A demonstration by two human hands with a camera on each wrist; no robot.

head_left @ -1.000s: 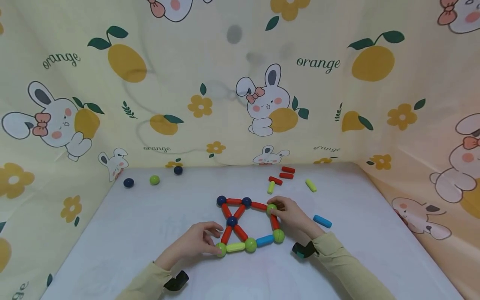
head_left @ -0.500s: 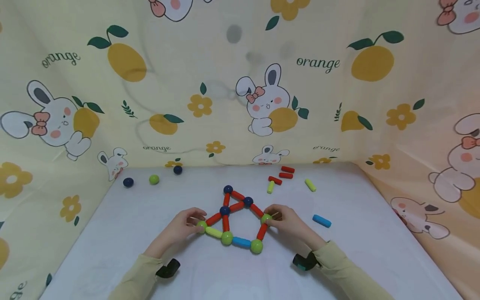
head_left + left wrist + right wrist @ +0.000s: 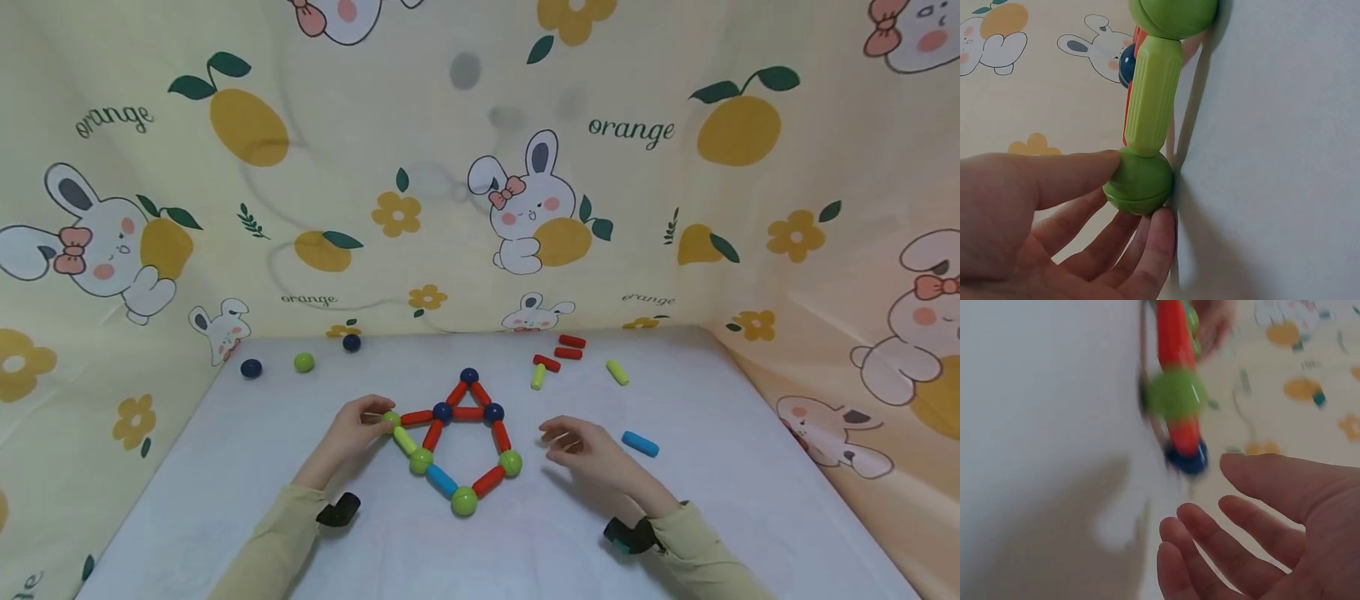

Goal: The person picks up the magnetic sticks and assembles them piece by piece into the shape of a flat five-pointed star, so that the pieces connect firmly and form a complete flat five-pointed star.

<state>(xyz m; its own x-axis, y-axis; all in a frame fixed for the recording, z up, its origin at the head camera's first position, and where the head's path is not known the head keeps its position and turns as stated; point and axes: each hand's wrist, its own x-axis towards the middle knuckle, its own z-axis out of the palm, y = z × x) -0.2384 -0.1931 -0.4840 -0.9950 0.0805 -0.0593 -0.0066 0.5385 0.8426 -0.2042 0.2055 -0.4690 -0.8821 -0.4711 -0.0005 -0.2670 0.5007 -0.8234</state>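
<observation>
A flat frame of balls and rods lies mid-table, with dark blue balls and red rods at its far end. My left hand (image 3: 358, 427) pinches the green ball (image 3: 1140, 181) at its left corner between thumb and fingers. A yellow-green rod (image 3: 1152, 94) runs from that ball to another green ball (image 3: 421, 461). The blue rod (image 3: 442, 481) leads on to the nearest green ball (image 3: 464, 501). My right hand (image 3: 588, 452) is apart from the frame, fingers loosely bent and holding nothing. Closest to it is the right-hand green ball (image 3: 511, 462).
A loose blue rod (image 3: 641, 443) lies right of the right hand. Several red rods (image 3: 568, 353) and two yellow-green rods (image 3: 617, 372) lie at the back right. Two dark blue balls (image 3: 251, 368) and a green ball (image 3: 303, 362) sit at the back left. A patterned cloth (image 3: 420, 150) stands behind.
The frame has turned clockwise, its blue-ball end now pointing away. My left hand moved up and left with its green ball. My right hand let go of its green ball and drew right.
</observation>
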